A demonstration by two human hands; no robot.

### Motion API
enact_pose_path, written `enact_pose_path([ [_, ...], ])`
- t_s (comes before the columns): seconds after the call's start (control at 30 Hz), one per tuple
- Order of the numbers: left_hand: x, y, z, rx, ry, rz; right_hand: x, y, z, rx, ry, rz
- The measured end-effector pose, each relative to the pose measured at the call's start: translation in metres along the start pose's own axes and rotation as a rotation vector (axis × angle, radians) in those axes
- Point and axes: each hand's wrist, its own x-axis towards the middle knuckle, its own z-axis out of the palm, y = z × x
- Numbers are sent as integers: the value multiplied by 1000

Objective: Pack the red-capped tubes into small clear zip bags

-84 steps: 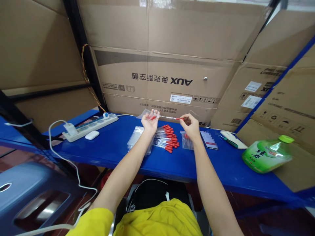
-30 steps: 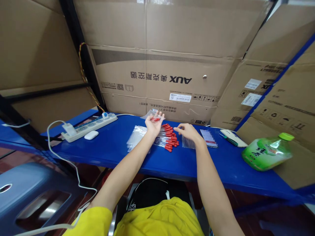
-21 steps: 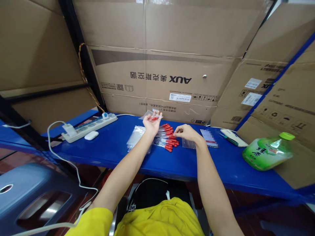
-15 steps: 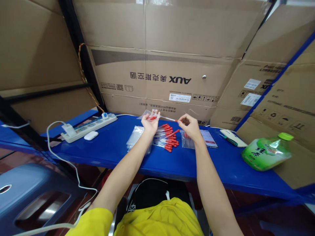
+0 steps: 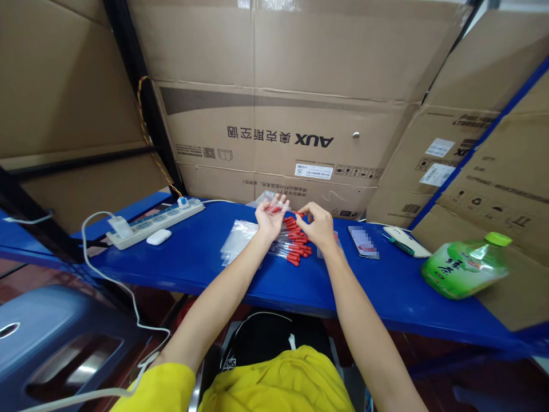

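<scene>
My left hand [image 5: 268,218] holds a small clear plastic bag [image 5: 269,201] with red-capped tubes inside, raised above the blue bench [image 5: 193,257]. My right hand [image 5: 315,224] pinches the red cap end of a thin clear tube [image 5: 297,213] that reaches into the bag's mouth. Both hands are close together. Below them on the bench lies a pile of red-capped tubes [image 5: 294,243]. A stack of empty clear bags [image 5: 237,241] lies to the left of the pile, partly under my left forearm.
A white power strip [image 5: 156,220] with a charger and a white earbud case [image 5: 158,236] sit at the left. To the right are a phone [image 5: 362,241], a white case with a green pen [image 5: 405,241] and a green bottle [image 5: 465,268]. Cardboard boxes [image 5: 278,137] wall the back.
My right hand went down to the pile, picked a red-capped tube, lifted it and has now moved left, pushing it into the bag held by my left hand.
</scene>
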Motion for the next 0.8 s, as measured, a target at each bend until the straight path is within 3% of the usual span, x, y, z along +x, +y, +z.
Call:
enact_pose_path([
  [0.43, -3, 3, 3, 23, -45, -8, -2, -7, -1, -43, 37, -67],
  [0.6, -7, -2, 3, 75, -154, -37, -3, -8, 5, -69, 50, 18],
  [0.8, -9, -12, -3, 238, -275, -193, -5, -4, 15, -82, 102, 125],
])
